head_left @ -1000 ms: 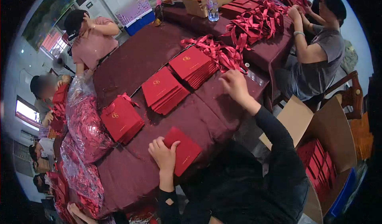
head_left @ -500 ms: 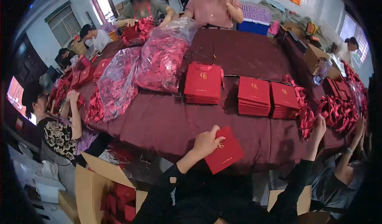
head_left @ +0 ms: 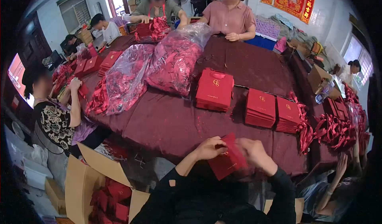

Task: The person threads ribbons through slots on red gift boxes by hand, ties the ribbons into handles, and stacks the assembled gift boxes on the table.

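My left hand [head_left: 211,149] is closed on the upper left edge of a red gift bag [head_left: 227,164] with gold lettering, held tilted at the table's near edge. At the bag's right side, my right hand [head_left: 256,151] is blurred, its fingers curled in toward the bag. Whatever those fingers hold, if anything, I cannot make out. Beyond my hands lie stacks of similar red bags: one in the middle [head_left: 215,90], another to its right [head_left: 260,108], and a third [head_left: 287,114] beside red ribbons [head_left: 305,134].
Clear plastic sacks of red ribbon [head_left: 175,63] stand on the cloth-covered table [head_left: 159,120]. An open carton [head_left: 79,188] with red pieces inside is at my lower left. Several people work around the table, one at the left [head_left: 55,120] and one at the lower right [head_left: 332,188].
My right hand has come left from beside the ribbons to the bag. The bag is still in my left hand. Across the table, a person in pink has lowered a raised hand.
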`<state>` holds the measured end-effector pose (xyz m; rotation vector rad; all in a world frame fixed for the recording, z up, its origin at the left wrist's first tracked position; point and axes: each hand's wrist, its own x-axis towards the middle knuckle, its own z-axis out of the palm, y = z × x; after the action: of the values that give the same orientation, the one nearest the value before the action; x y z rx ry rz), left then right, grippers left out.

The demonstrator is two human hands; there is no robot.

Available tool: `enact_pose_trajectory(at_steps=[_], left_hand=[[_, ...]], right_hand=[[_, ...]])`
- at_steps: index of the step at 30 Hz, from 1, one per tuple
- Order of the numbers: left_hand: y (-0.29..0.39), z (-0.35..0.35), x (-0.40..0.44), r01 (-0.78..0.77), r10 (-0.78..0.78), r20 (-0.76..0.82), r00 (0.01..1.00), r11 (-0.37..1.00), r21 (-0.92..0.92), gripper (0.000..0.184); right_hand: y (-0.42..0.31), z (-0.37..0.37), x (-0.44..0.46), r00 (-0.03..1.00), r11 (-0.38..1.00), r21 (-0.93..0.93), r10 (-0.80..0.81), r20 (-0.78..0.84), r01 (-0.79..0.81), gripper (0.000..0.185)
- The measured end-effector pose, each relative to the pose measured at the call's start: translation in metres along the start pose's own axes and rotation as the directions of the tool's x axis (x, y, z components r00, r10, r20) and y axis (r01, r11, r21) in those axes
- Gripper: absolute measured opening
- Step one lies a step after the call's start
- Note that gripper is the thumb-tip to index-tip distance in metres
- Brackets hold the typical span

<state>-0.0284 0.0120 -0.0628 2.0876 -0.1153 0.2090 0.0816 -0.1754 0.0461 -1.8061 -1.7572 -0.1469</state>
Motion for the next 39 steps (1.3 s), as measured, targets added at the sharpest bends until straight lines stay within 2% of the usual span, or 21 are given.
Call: enact_pose_trajectory(at_steps=[2, 4, 5, 6, 8, 10, 13, 15, 16, 17, 19, 21, 22, 24, 25, 27, 28, 30, 35, 38, 39], left_hand=[[0.006, -0.002, -0.002, 0.032, -0.033, -0.014, 0.999, 0.994, -0.101, 0.021], [0.011, -0.005, -0.003, 0.096, -0.106, -0.020, 0.994, 0.950, -0.298, 0.025], [-0.004, -0.001, -0.004, -0.001, -0.019, -0.052, 0.998, 0.933, -0.359, 0.028], [-0.003, -0.004, -0.003, -0.003, -0.018, -0.054, 0.998, 0.934, -0.357, 0.028], [0.000, -0.008, -0.001, 0.031, -0.064, -0.030, 0.997, 0.776, -0.629, 0.033], [-0.039, 0.006, 0.001, 0.024, -0.023, 0.009, 1.000, 0.793, -0.609, 0.037], [-0.050, 0.016, -0.001, -0.112, 0.053, -0.139, 0.989, 0.881, -0.459, 0.041], [-0.021, 0.006, -0.004, 0.101, -0.197, -0.159, 0.967, 0.875, -0.473, 0.041], [0.004, 0.000, -0.004, 0.105, -0.201, -0.157, 0.967, 0.875, -0.472, 0.041], [0.031, -0.003, -0.004, 0.221, -0.352, -0.211, 0.912, 0.854, -0.471, 0.041], [0.042, -0.007, -0.001, 0.337, -0.495, -0.263, 0.828, 0.814, -0.473, 0.042], [0.032, -0.008, 0.001, 0.468, -0.552, -0.133, 0.823, 0.793, -0.390, 0.039], [0.020, -0.001, 0.002, 0.472, -0.553, -0.131, 0.823, 0.793, -0.386, 0.039], [-0.002, 0.015, 0.005, 0.126, -0.289, -0.280, 0.915, 0.867, -0.482, 0.035], [0.009, 0.009, 0.006, 0.129, -0.289, -0.277, 0.916, 0.868, -0.479, 0.035], [0.029, -0.002, 0.008, 0.446, -0.466, -0.164, 0.869, 0.883, -0.147, 0.029], [0.026, 0.002, 0.008, 0.450, -0.469, -0.160, 0.869, 0.882, -0.141, 0.029], [0.016, 0.015, 0.006, 0.212, -0.230, -0.339, 0.912, 0.973, -0.091, 0.023], [0.032, 0.012, 0.001, 0.215, -0.200, -0.319, 0.926, 0.976, 0.012, 0.019], [0.037, 0.008, 0.001, 0.218, -0.207, -0.329, 0.921, 0.976, -0.004, 0.017], [0.036, 0.008, 0.000, 0.237, -0.232, -0.308, 0.923, 0.971, -0.022, 0.017]], right_hand=[[0.002, 0.030, -0.003, 0.985, 0.997, -0.064, 0.042, 0.165, -0.032, 0.017], [0.002, 0.039, -0.006, 0.988, 0.994, -0.083, 0.082, 0.130, -0.071, 0.013], [0.002, 0.036, -0.006, 0.985, 0.994, -0.063, 0.103, 0.136, -0.095, 0.012], [0.002, 0.034, -0.006, 0.982, 0.992, -0.041, 0.125, 0.143, -0.120, 0.011], [0.003, 0.031, -0.014, 0.969, 0.981, -0.077, 0.188, 0.163, -0.177, 0.011], [0.003, 0.029, -0.023, 0.951, 0.966, -0.114, 0.249, 0.181, -0.231, 0.011], [0.002, 0.028, -0.040, 0.930, 0.957, -0.056, 0.291, 0.223, -0.286, 0.012], [0.003, 0.029, -0.049, 0.891, 0.949, -0.100, 0.315, 0.326, -0.299, 0.012], [0.003, 0.029, -0.052, 0.891, 0.949, -0.096, 0.316, 0.326, -0.301, 0.012], [0.003, 0.028, -0.055, 0.897, 0.952, -0.082, 0.304, 0.320, -0.293, 0.012], [0.001, 0.026, -0.057, 0.904, 0.956, -0.061, 0.292, 0.312, -0.288, 0.013], [-0.003, 0.016, -0.053, 0.882, 0.966, -0.093, 0.258, 0.393, -0.241, 0.015], [-0.004, 0.012, -0.051, 0.883, 0.966, -0.089, 0.259, 0.391, -0.244, 0.015], [-0.003, 0.005, -0.047, 0.913, 0.988, 0.026, 0.133, 0.387, -0.155, 0.022], [-0.002, 0.002, -0.040, 0.914, 0.987, 0.029, 0.134, 0.383, -0.157, 0.022], [-0.003, -0.001, -0.016, 0.981, 0.984, 0.003, 0.176, 0.076, -0.177, 0.032], [-0.003, 0.003, -0.003, 0.981, 0.981, -0.005, 0.193, 0.023, -0.193, 0.035], [0.004, 0.026, 0.013, 0.982, 0.982, -0.011, 0.190, -0.018, -0.191, 0.036], [0.014, 0.064, 0.030, 0.970, 0.970, 0.023, 0.243, -0.001, -0.243, 0.028], [0.023, 0.068, 0.029, 0.915, 0.925, 0.011, 0.376, -0.145, -0.379, 0.025], [0.028, 0.069, 0.027, 0.902, 0.909, -0.007, 0.412, -0.131, -0.416, 0.026]])
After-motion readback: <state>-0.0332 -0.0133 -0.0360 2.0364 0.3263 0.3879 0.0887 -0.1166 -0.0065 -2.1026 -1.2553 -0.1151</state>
